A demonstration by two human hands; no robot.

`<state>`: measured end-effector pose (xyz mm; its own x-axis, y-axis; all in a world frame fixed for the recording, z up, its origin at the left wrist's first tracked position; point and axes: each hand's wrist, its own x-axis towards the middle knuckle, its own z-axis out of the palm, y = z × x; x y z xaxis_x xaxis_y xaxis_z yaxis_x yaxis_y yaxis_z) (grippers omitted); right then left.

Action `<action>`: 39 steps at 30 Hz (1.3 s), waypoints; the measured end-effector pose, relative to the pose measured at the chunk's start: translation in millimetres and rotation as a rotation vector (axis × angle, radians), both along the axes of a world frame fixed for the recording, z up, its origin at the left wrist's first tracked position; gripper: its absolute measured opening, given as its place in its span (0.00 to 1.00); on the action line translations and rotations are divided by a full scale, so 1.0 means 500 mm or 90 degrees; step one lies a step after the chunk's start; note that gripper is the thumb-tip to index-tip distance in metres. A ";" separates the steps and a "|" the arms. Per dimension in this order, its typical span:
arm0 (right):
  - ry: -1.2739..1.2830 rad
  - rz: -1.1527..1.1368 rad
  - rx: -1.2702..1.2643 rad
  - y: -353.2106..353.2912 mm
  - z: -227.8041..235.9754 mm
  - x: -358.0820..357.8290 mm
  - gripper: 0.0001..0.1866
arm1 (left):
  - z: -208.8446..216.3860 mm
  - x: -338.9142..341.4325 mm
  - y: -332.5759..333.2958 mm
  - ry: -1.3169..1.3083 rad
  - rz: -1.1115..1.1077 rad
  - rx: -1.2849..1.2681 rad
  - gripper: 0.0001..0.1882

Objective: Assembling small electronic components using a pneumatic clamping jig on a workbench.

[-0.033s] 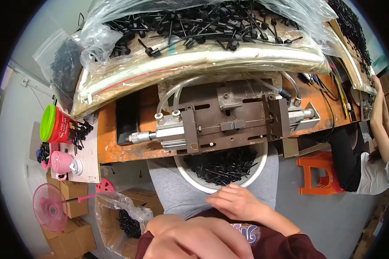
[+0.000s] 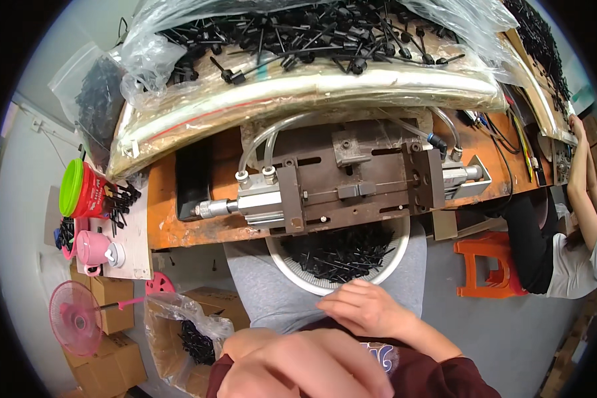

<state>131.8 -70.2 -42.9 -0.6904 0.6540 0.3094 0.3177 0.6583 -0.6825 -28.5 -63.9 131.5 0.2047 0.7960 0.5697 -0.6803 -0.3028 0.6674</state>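
My right hand (image 2: 363, 308) lies by the near rim of a white basin (image 2: 298, 284), its fingers loosely bent and pointing left, with nothing visible in them. Many small black stemmed plastic parts (image 2: 341, 255) fill the basin, which sits on my lap partly under the bench edge. Large and close at the bottom is my left hand (image 2: 305, 365), raised in front of my chest; its fingertips are hidden, so whether it holds anything does not show. Beyond the basin, a metal clamping fixture (image 2: 358, 176) with air cylinders and clear hoses is mounted on the bench.
A plastic-covered tray (image 2: 312, 93) heaped with black parts spans the bench's back. Left are a red bucket (image 2: 93, 199), a pink jug (image 2: 93, 247), a pink fan (image 2: 77, 318) and a lined carton (image 2: 162, 345). Right, a person (image 2: 580, 265) works near an orange stool (image 2: 471, 268).
The view has shifted very slightly. My left hand has moved a little; my right hand stays by the basin rim.
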 end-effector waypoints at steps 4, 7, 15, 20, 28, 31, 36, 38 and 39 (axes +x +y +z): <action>0.112 -0.053 0.065 0.035 0.069 0.004 0.15 | 0.011 0.000 -0.027 0.026 0.079 -0.057 0.09; 0.191 -0.043 0.075 0.048 0.106 0.007 0.17 | -0.044 0.023 -0.003 -0.056 0.121 0.072 0.08; 0.231 -0.248 0.239 0.166 0.217 0.018 0.10 | -0.093 -0.005 0.021 0.010 0.372 0.195 0.07; 0.159 -0.316 0.375 0.307 0.272 -0.005 0.09 | -0.176 -0.007 0.013 0.195 0.363 0.143 0.07; -0.227 -0.294 0.570 0.518 0.324 -0.080 0.07 | -0.248 -0.019 -0.007 0.483 0.343 0.267 0.15; -0.310 -0.315 0.572 0.550 0.319 -0.099 0.07 | -0.263 -0.019 -0.012 0.494 0.347 0.256 0.18; -0.388 -0.326 0.358 0.570 0.351 -0.098 0.19 | -0.284 -0.016 -0.010 0.456 0.356 0.211 0.21; -0.425 -0.322 0.306 0.569 0.369 -0.098 0.18 | -0.285 -0.016 -0.009 0.456 0.355 0.202 0.20; -0.443 -0.319 0.281 0.568 0.373 -0.098 0.18 | -0.286 -0.015 -0.008 0.456 0.355 0.198 0.20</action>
